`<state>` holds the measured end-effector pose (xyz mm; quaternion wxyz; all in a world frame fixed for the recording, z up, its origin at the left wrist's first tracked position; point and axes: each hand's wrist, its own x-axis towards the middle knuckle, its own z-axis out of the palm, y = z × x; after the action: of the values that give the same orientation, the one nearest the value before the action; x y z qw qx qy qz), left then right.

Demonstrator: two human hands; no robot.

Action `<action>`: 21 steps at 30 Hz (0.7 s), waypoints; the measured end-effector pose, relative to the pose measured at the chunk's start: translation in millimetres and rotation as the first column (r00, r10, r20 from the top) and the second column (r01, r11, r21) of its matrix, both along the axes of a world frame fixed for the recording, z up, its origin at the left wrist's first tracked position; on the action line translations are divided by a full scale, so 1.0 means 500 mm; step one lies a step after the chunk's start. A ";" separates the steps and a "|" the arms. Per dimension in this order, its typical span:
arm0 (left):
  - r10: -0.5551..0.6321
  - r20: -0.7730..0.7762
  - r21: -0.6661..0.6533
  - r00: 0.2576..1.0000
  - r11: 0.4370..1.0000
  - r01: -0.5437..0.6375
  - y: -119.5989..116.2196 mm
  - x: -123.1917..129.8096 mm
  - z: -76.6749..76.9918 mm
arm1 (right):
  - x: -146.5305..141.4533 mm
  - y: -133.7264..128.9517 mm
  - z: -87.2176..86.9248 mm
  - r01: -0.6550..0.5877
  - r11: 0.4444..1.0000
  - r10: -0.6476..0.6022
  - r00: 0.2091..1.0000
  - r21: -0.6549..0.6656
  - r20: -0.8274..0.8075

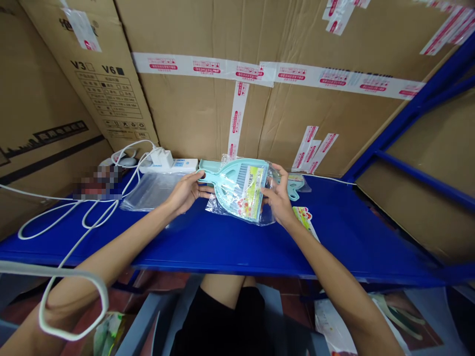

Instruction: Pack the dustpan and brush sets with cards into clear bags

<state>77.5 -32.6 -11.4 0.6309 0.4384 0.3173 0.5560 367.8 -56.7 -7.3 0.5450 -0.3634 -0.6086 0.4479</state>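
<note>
A light blue dustpan (227, 190) with a small brush set against it is held up over the blue table, partly inside a clear plastic bag (213, 207). A yellow-green printed label card (252, 190) lies on its front. My left hand (185, 193) is closed on the handle end at the left. At the right side my right hand (278, 200) grips the bagged edge beside the card, thumb in front. Behind that hand lies another light blue piece (293, 192) in clear wrapping, partly hidden. A loose printed card (305, 217) lies by my right wrist.
Clear plastic bags (148, 193) lie left on the blue table (222, 252). A white power strip (187, 164) with plugs stands behind them, and white cables (92, 217) loop over the left side. Taped cardboard (196, 113) walls the back; a blue metal frame (393, 118) rises right.
</note>
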 end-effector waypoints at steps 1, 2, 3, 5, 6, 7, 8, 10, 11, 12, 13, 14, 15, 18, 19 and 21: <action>0.003 0.002 -0.004 1.000 1.000 -0.003 0.000 0.000 0.001 | 0.001 -0.001 0.002 -0.014 1.000 0.014 1.000 -0.001 0.000; 0.008 0.003 -0.008 1.000 1.000 -0.008 0.000 0.000 0.003 | 0.001 -0.002 0.004 -0.029 1.000 0.029 1.000 0.001 -0.003; 0.012 0.003 -0.010 1.000 1.000 -0.012 -0.001 0.000 0.004 | 0.001 -0.004 0.006 -0.040 0.999 0.040 0.999 0.005 -0.009; 0.019 0.003 -0.016 1.000 1.000 -0.019 -0.002 0.001 0.006 | 0.000 -0.006 0.008 -0.054 0.999 0.054 0.998 0.006 -0.017; 0.023 0.003 -0.020 1.000 1.000 -0.023 -0.003 0.002 0.007 | -0.001 -0.007 0.008 -0.058 0.998 0.058 0.998 0.001 -0.016; 0.025 0.002 -0.023 1.000 0.999 -0.025 -0.003 0.003 0.007 | -0.002 -0.007 0.008 -0.062 0.998 0.062 0.998 -0.006 -0.011; 0.026 0.003 -0.023 1.000 0.999 -0.026 -0.003 0.003 0.008 | -0.003 -0.007 0.007 -0.065 0.998 0.065 0.998 -0.011 -0.002; 0.031 0.008 -0.016 0.999 0.999 -0.031 -0.003 0.004 0.008 | -0.004 -0.005 0.005 -0.065 0.998 0.065 0.998 -0.005 0.013; 0.031 0.011 -0.012 0.999 0.999 -0.030 -0.003 0.004 0.008 | -0.004 -0.004 0.003 -0.062 0.998 0.062 0.998 0.007 0.016; 0.028 0.012 -0.009 1.000 1.000 -0.028 -0.003 0.003 0.008 | -0.004 -0.002 0.002 -0.059 0.998 0.059 0.998 0.024 0.016; 0.025 0.012 -0.008 1.000 1.000 -0.025 -0.002 0.003 0.007 | -0.004 -0.001 0.000 -0.060 0.997 0.060 0.998 0.040 0.014; 0.022 0.013 -0.006 1.000 1.000 -0.022 -0.001 0.002 0.006 | -0.004 0.000 -0.002 -0.068 0.996 0.068 0.998 0.054 0.010; 0.019 0.013 -0.004 1.000 1.000 -0.019 -0.001 0.001 0.005 | -0.003 0.001 -0.003 -0.082 0.995 0.081 0.997 0.063 0.006; 0.017 0.019 0.004 1.000 1.000 -0.017 0.001 -0.001 0.002 | -0.003 0.001 -0.006 -0.115 0.992 0.116 0.993 0.048 -0.017; 0.017 0.021 0.002 1.000 1.000 -0.017 0.001 -0.001 0.001 | -0.004 0.001 -0.006 -0.114 0.993 0.116 0.993 0.040 -0.028; 0.019 0.022 -0.012 1.000 1.000 -0.019 0.002 -0.001 0.001 | -0.006 0.001 -0.007 -0.094 0.995 0.095 0.994 0.033 -0.045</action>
<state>77.2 -31.8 -10.9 0.6315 0.4256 0.3177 0.5649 365.0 -56.3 -10.8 0.5429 -0.3151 -0.6191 0.4720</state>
